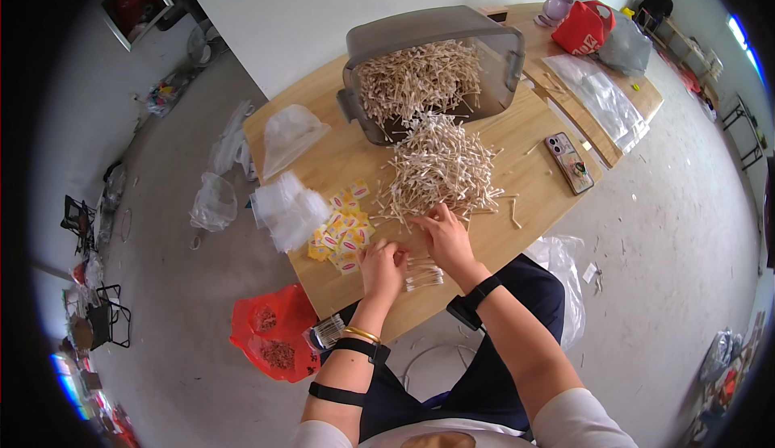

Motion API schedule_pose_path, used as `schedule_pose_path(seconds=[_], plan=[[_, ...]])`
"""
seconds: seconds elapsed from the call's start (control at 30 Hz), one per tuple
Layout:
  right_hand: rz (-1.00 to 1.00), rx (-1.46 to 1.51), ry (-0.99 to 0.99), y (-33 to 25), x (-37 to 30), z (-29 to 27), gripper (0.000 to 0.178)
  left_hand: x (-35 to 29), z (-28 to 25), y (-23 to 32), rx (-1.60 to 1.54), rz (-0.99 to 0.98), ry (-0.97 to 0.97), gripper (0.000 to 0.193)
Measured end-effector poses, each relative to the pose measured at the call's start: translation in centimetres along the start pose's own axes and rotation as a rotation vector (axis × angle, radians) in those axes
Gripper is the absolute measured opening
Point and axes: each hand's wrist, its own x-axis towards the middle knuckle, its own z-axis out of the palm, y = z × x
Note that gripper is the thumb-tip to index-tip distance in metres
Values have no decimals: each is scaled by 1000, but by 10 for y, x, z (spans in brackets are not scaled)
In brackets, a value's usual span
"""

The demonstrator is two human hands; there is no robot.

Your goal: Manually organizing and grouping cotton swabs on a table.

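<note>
The step in hand looks to be drawing cotton swabs from the pile and laying them side by side in a small group. The swab pile (444, 165) sits at the centre of the frame on the wooden desk (521, 137), spilling from a grey tub (404, 32) tipped on its side. The small group of swabs (424, 274) lies below it, between the hands. The right hand (449, 240) is at the pile's near edge, its grip partly closed, fingers bent; I cannot tell whether it has a swab. The left hand (381, 267) is just left of the group, its grip curled in, its contents hidden. Yellow-and-white packets (345, 234) lie to its upper left. The next move seems to call for a light fingertip pinch, keeping the swabs aligned.
</note>
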Motion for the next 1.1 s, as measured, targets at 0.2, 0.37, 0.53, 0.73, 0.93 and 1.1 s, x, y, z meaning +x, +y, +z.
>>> schedule_pose_path(seconds=[0.2,0.37,0.53,0.73,0.93,1.1], plan=[[-55,-11,37,14,-12,-11,28,-1,-22,-5,-116,6,24,9],[-125,-20,45,21,-27,-24,24,-17,-31,-8,-51,74,21,15],[29,1,38,5,-19,-34,22,-29,-14,10,-23,178,16,44],[57,-113,76,19,-10,-13,17,-43,2,28,143,273,-102,57],[-78,-40,-1,13,-3,-9,2,-55,-10,17,139,288,-111,51],[-125,12,-178,15,-9,-14,6,-61,-13,16,122,223,-44,56]])
